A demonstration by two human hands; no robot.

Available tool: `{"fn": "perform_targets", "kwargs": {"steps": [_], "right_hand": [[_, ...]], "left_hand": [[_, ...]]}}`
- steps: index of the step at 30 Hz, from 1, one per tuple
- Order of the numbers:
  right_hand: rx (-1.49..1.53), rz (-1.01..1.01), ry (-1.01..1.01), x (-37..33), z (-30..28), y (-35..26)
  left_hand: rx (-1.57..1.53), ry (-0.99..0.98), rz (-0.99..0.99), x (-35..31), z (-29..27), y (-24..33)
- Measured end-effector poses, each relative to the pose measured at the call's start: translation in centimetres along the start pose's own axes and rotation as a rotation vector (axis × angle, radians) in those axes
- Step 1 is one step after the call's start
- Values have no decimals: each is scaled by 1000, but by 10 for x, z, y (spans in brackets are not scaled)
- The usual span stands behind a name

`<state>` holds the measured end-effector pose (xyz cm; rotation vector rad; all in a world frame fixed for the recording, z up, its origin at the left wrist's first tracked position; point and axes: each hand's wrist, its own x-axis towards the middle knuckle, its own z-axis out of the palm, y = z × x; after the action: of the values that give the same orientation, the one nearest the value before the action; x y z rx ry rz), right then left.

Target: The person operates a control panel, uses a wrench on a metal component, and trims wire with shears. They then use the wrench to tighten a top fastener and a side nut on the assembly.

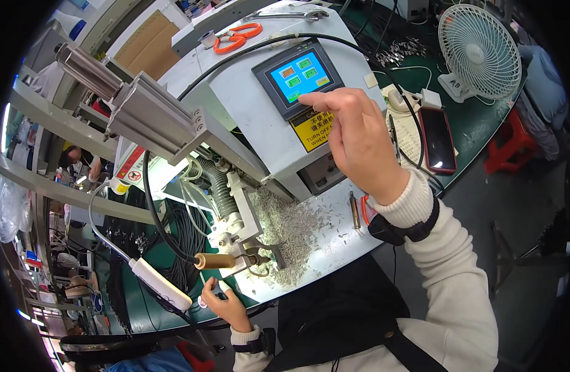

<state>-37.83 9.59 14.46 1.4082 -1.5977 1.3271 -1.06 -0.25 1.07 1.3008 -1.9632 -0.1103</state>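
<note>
The touchscreen (pixel 303 73) is mounted on the machine housing (pixel 241 105). A wrench (pixel 285 15) lies above the touchscreen; a fan (pixel 474 53) and a phone (pixel 438 139) are to its right. A black cable (pixel 300 36) arches just above it.

Below the touchscreen, thin metal clippings (pixel 288 235) cover part of the smooth white counter (pixel 334 257). Below-left of it are a ribbed hose (pixel 220 192) and a brass-coloured cylinder (pixel 217 261).

Right hand (pixel 365 136): index finger extended to the touchscreen's lower edge, other fingers curled, nothing visibly grasped. Left hand (pixel 226 307): well below the touchscreen, near the cylinder, fingers bent; grip cannot be determined.
</note>
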Motion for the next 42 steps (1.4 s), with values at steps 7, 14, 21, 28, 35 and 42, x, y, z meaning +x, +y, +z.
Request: {"fn": "perform_targets", "kwargs": {"steps": [7,14,21,28,35,42], "right_hand": [[-3,6,-13,0,-1,1],[0,13,-12,-2,0,3],[13,22,-47,3,0,-4],[9,47,-74,4,-1,-8],[0,56,-68,4,-3,-11],[-4,68,-50,2,-2,-11]], "left_hand": [[-18,6,-10,0,1,2],[-28,2,-11,1,2,2],[-33,27,-16,4,0,7],[-6,32,40,2,-3,6],[-4,45,17,1,-5,10],[30,57,60,1,-3,6]]}}
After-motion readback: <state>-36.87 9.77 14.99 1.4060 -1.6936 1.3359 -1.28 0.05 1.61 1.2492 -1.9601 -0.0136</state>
